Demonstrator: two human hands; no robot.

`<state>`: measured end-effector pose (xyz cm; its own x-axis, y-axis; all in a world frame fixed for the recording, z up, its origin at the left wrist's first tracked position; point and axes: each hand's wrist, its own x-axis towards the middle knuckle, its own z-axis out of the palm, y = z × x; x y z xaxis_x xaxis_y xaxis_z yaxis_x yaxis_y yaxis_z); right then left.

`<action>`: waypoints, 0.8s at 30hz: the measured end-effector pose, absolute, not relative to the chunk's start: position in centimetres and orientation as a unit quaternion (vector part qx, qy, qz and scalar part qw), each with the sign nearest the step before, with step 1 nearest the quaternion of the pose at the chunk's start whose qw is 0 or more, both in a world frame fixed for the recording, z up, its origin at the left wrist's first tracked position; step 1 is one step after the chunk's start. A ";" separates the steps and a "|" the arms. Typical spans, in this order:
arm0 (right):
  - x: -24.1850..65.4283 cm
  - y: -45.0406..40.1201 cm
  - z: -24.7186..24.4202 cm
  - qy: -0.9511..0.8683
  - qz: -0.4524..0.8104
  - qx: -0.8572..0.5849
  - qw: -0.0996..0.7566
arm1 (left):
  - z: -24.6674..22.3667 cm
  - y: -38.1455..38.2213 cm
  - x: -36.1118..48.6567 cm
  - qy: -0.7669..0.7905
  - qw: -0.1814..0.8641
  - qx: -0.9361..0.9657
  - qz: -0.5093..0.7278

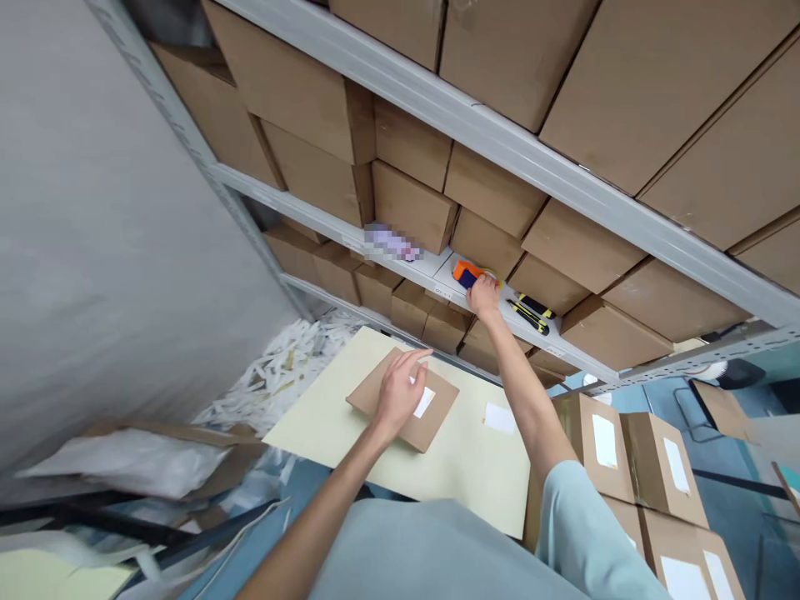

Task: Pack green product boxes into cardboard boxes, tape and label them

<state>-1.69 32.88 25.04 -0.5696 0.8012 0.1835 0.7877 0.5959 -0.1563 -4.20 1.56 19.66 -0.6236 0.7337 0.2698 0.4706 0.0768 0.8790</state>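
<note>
My left hand (400,390) lies over a small flat cardboard box (431,417), its fingers stretched out and slightly apart. A white label (423,403) on the box shows beside the thumb. The box rests on a pale yellow board (481,475), which also bears a white label (499,418). Reaching up to the shelf, my right hand (483,296) is closed on an orange and dark blue tape dispenser (465,273); the fingers partly hide it. Just right of this hand, black and yellow utility knives (530,317) lie on the shelf.
A metal rack (400,242) full of cardboard boxes (412,204) rises in front. A blurred-out item (392,242) lies on its shelf edge. Labelled boxes (603,442) are stacked at right. Shredded paper (287,362) and a plastic bag (137,462) are at left, by the wall.
</note>
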 end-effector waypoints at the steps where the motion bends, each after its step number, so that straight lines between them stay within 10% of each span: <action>1: -2.1 33.2 24.6 -0.883 0.026 -0.458 0.102 | 19.7 0.6 -3.3 0.727 0.122 0.410 0.538; 12: 0.3 32.3 22.9 -0.908 0.115 -0.361 0.180 | 15.1 -9.1 3.2 0.773 0.179 0.282 0.539; 24: 17.5 1.4 12.7 -0.599 0.742 -0.263 0.150 | 13.8 -11.1 10.2 0.789 0.099 0.269 0.544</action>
